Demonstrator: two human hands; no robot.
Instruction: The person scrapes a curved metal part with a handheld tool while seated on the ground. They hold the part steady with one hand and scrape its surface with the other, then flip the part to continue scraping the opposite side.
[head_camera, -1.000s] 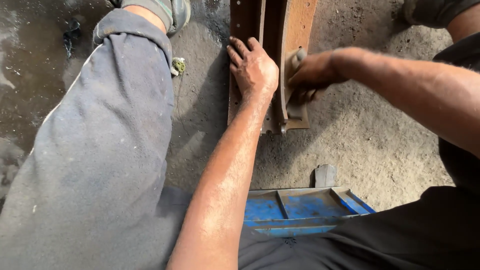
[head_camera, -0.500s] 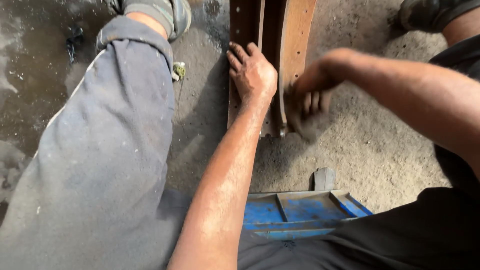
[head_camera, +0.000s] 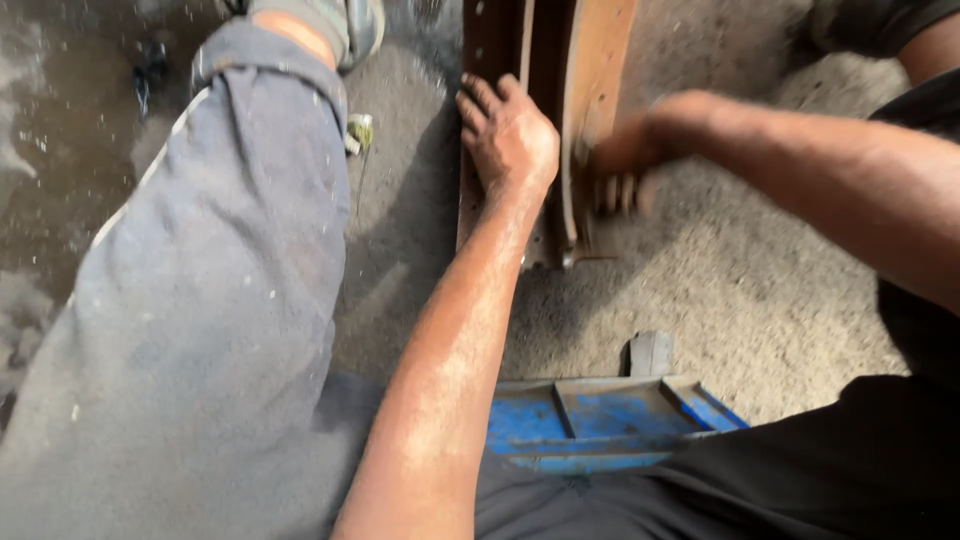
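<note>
A rusty brown metal part (head_camera: 590, 90) with raised flanges lies on the gritty ground. My left hand (head_camera: 510, 135) presses palm-down on its left side, fingers spread toward the left flange, holding it in place. My right hand (head_camera: 625, 165) is blurred with motion at the part's right flange near its lower end. Its fingers are curled downward against the edge. The blur hides whether anything is in that hand.
My left leg in grey trousers (head_camera: 200, 300) stretches along the left, with a shoe (head_camera: 340, 20) at the top. A blue metal tray-like piece (head_camera: 610, 420) lies under my thighs. Wet dark ground (head_camera: 50, 150) is at far left. A small green-white scrap (head_camera: 358, 132) lies beside the leg.
My right hand has slid down and back along the right flange and is now motion-blurred. The left hand has stayed pressed on the part.
</note>
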